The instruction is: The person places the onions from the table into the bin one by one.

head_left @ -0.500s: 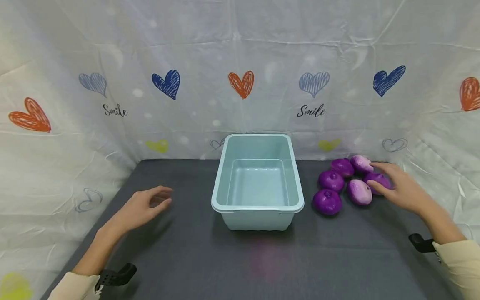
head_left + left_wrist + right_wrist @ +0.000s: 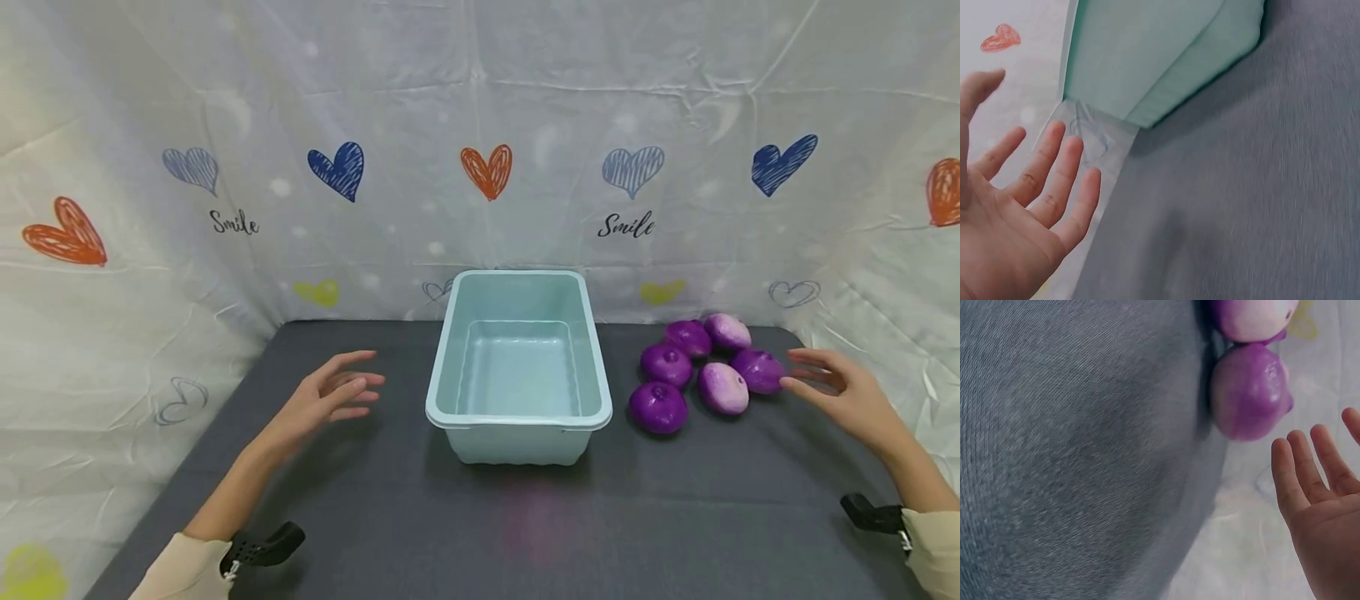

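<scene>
Several purple onions lie grouped on the dark tabletop at the right; two have pale, whitish sides. My right hand hovers just right of the group, fingers relaxed and holding nothing, its thumb tip close to the rightmost onion. In the right wrist view that purple onion sits apart from the fingertips. A pale blue-green plastic basin stands in the middle, its inside bare. Left of it, my left hand is held over the table with loosely spread fingers and nothing in them; the left wrist view shows its palm.
A white curtain printed with hearts and "Smile" hangs behind the table and at both sides. The dark cloth-covered table extends in front of the basin. Each wrist wears a black band.
My right hand has drawn back to the right, off the rightmost onion. My left hand has moved right and slightly up toward the basin, with fingers more spread. Onions and basin stay put.
</scene>
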Demonstrator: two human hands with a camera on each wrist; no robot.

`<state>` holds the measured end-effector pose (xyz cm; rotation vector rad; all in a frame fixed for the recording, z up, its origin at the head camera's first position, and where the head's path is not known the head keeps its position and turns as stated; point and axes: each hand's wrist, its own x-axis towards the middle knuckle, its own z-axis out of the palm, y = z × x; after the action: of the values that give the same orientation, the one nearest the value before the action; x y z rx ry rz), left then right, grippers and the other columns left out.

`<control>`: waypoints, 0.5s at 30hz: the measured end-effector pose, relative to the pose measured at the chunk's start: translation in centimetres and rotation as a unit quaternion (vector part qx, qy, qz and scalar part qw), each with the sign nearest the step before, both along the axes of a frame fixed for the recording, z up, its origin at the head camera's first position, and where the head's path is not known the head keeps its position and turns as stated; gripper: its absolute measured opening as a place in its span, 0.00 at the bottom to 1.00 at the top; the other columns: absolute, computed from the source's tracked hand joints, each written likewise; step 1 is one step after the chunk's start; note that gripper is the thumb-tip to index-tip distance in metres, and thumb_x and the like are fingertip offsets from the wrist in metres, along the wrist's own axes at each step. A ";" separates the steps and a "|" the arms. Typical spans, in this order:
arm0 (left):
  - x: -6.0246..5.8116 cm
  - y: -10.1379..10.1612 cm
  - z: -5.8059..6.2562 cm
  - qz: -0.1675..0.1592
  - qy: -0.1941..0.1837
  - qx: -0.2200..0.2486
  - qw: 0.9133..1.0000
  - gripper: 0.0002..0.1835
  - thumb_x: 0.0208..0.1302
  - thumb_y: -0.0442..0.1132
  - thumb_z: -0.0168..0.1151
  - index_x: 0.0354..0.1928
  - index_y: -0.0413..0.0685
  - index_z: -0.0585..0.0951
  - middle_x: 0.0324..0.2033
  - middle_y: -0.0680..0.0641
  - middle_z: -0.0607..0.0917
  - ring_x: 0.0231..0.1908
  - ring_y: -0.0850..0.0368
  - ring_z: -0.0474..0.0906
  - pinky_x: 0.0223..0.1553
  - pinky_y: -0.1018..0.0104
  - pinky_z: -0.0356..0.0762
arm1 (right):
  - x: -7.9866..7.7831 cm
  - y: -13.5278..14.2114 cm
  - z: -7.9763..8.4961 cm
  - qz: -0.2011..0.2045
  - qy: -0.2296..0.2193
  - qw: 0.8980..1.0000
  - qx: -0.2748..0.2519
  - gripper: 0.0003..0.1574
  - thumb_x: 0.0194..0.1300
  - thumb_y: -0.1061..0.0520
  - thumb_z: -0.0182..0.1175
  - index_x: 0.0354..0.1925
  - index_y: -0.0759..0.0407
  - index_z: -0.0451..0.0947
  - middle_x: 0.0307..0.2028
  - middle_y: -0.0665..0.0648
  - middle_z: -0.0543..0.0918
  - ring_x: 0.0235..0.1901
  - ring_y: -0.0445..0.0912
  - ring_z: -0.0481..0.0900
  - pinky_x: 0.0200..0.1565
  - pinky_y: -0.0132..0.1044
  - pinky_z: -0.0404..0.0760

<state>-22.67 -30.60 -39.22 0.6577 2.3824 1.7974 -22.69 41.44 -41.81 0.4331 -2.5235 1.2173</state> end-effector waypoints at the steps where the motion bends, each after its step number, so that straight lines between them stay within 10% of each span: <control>1: -0.2 0.4 0.0 -0.006 -0.006 0.010 1.000 0.26 0.81 0.35 0.51 0.76 0.44 0.62 0.60 0.33 0.77 0.55 0.47 0.80 0.51 0.55 0.79 | 0.0 0.1 -0.2 -0.004 -0.004 1.000 0.002 0.30 0.69 0.63 0.67 0.66 0.64 0.72 0.56 0.33 0.71 0.50 0.25 0.73 0.42 0.20 0.74; 7: -1.3 3.3 0.2 -0.026 -0.031 0.034 0.999 0.31 0.79 0.37 0.54 0.79 0.51 0.58 0.62 0.35 0.74 0.57 0.46 0.77 0.53 0.52 0.78 | -0.6 1.0 -0.8 -0.011 -0.059 0.998 0.005 0.42 0.68 0.61 0.68 0.74 0.64 0.61 0.63 0.53 0.69 0.54 0.28 0.70 0.45 0.18 0.72; 15: -2.4 5.9 0.3 -0.025 -0.052 0.035 0.998 0.34 0.77 0.39 0.57 0.80 0.59 0.57 0.63 0.31 0.71 0.59 0.32 0.71 0.55 0.44 0.74 | -2.1 1.4 -1.6 0.008 -0.137 0.990 -0.016 0.51 0.70 0.59 0.67 0.80 0.60 0.49 0.72 0.78 0.53 0.66 0.75 0.58 0.45 0.18 0.68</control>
<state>-25.09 -24.66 -38.91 0.6097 2.2268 1.8541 -24.79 42.81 -43.38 0.2969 -2.7265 1.4066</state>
